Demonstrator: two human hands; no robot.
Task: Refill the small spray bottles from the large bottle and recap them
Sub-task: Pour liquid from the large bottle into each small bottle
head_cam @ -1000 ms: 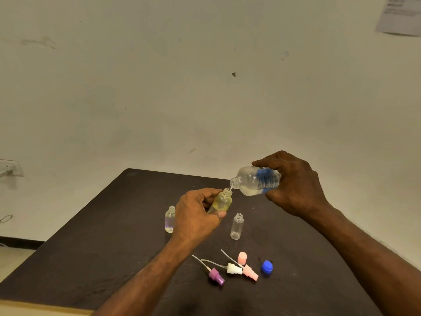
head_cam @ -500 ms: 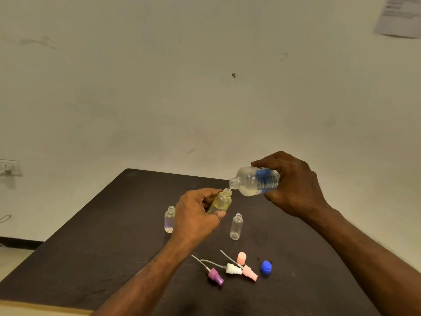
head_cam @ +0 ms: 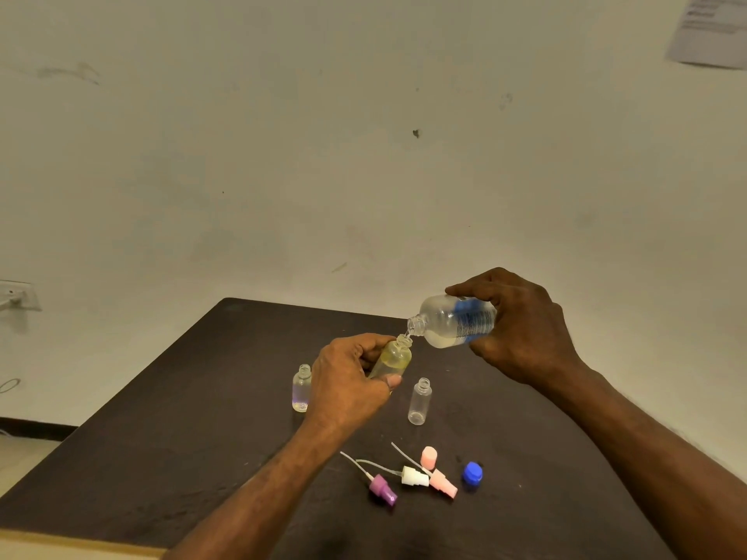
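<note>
My right hand (head_cam: 521, 337) grips the large clear bottle (head_cam: 454, 322) with a blue label, tipped sideways with its mouth over a small bottle (head_cam: 394, 357). My left hand (head_cam: 347, 381) holds that small bottle tilted above the table; it looks yellowish with liquid inside. Two more small open bottles stand on the dark table (head_cam: 161, 418): one (head_cam: 302, 389) left of my left hand with some liquid, one (head_cam: 420, 402) to the right that looks empty. Near me lie a purple spray top (head_cam: 382, 490), a white spray top (head_cam: 414, 476) and a pink spray top (head_cam: 444, 483).
A pink cap (head_cam: 429, 457) and a blue cap (head_cam: 472, 474) lie beside the spray tops. A white wall stands behind the table, with a paper sheet (head_cam: 711, 30) at the upper right and a wall socket (head_cam: 16, 297) at the left.
Both hands have held nearly still, the large bottle staying tipped over the small one. The view has shifted slightly.
</note>
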